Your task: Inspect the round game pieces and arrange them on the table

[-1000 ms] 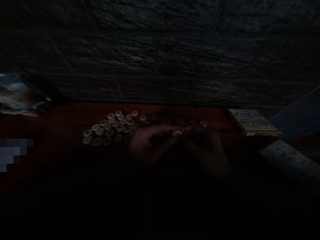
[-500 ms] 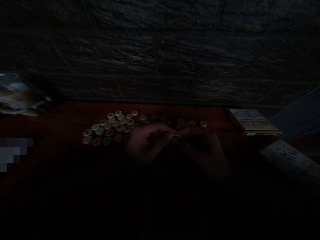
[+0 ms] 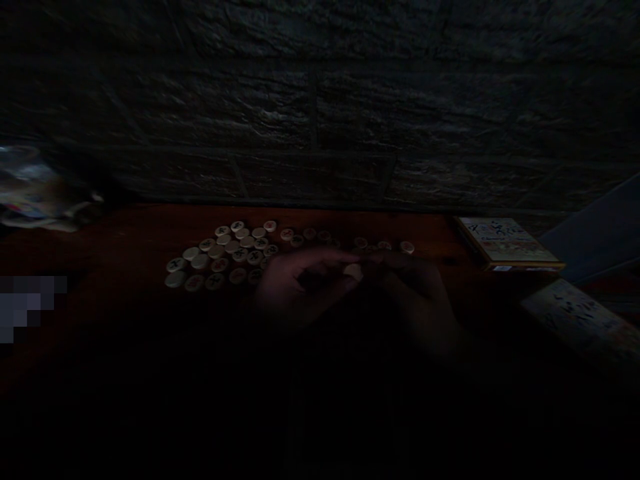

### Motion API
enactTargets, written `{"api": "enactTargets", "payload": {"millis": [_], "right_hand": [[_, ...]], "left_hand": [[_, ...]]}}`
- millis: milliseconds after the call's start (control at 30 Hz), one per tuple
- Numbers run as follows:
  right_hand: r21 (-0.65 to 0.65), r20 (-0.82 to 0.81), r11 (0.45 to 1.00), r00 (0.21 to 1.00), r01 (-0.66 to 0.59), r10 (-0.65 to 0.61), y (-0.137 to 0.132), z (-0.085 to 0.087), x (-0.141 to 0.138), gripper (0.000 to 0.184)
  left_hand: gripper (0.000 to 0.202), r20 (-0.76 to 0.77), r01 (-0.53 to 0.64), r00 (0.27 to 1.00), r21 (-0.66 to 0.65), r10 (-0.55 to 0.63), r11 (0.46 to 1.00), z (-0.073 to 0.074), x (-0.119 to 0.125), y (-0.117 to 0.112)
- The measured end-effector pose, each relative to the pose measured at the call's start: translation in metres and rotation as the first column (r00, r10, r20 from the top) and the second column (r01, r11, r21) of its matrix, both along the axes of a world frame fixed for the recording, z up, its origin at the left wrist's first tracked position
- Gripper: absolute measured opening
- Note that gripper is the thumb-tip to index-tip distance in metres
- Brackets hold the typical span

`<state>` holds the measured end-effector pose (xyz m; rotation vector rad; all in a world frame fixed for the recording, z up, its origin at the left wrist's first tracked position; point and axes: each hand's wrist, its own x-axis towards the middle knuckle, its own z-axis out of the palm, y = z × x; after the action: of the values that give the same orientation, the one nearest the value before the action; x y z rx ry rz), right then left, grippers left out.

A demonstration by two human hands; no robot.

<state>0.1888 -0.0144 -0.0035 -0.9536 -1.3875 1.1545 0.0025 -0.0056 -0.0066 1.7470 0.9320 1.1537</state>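
A small round Chinese chess piece (image 3: 353, 271) is pinched between the thumb and forefinger of my left hand (image 3: 290, 283), its pale plain face tipped toward me. My right hand (image 3: 420, 293) is closed, with its fingertips at the right edge of that same piece; darkness hides the exact contact. Left of my hands, rows of pale round pieces (image 3: 215, 251) lie on the table, some plain side up, others showing black or red characters. A looser line of pieces (image 3: 360, 243) lies behind my hands, partly covered by them.
The reddish-brown wooden table (image 3: 135, 247) meets a dark stone wall (image 3: 310, 120). A flat printed box (image 3: 507, 240) sits at the right, with another printed box or lid (image 3: 580, 317) nearer me. A clear plastic bag (image 3: 35, 190) stands far left. The foreground is nearly black.
The piece between my fingers has turned from edge-on to showing its flat face. My right fingertips have shifted slightly right. The pieces on the table have stayed put.
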Motion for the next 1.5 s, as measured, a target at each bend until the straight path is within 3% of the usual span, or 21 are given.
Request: {"api": "enactTargets", "payload": {"millis": [333,500,600,767,900,1200,1500], "right_hand": [[0.081,0.068,0.996,0.997,0.023,-0.029,-0.0035,-0.0014,0.0001,0.014],[0.176,0.105,0.982,0.991,0.066,-0.085,-0.0023,-0.0025,-0.0008,0.008],[0.183,0.105,0.981,0.991,0.060,-0.080,-0.0025,-0.0028,-0.0013,0.011],[0.193,0.093,0.980,0.994,0.042,-0.060,-0.0040,0.0000,-0.0020,0.014],[0.266,0.154,0.963,0.984,0.048,-0.092,-0.0043,0.0007,-0.0010,0.027],[0.325,0.247,0.946,0.965,0.006,-0.091,-0.0042,-0.0043,0.0014,0.025],[0.352,0.307,0.936,0.945,-0.008,-0.107,-0.0067,-0.0028,0.0027,0.023]], "left_hand": [[0.020,0.091,-0.087,0.992,-0.001,0.086,0.996,-0.0063,0.0012,0.0056],[0.023,0.027,-0.136,0.990,0.005,0.136,0.991,-0.0031,-0.0010,0.0046],[0.026,0.004,-0.091,0.996,-0.022,0.091,0.996,0.0007,-0.0023,0.0023],[0.025,0.117,-0.021,0.993,-0.109,0.034,0.994,0.0005,-0.0018,0.0022],[0.027,0.193,0.019,0.981,-0.135,0.008,0.991,-0.0007,-0.0021,0.0043],[0.031,0.190,0.096,0.978,-0.062,-0.083,0.993,-0.0012,-0.0026,0.0034],[0.027,0.128,0.058,0.990,0.037,-0.062,0.998,-0.0052,-0.0046,0.0014]]}}
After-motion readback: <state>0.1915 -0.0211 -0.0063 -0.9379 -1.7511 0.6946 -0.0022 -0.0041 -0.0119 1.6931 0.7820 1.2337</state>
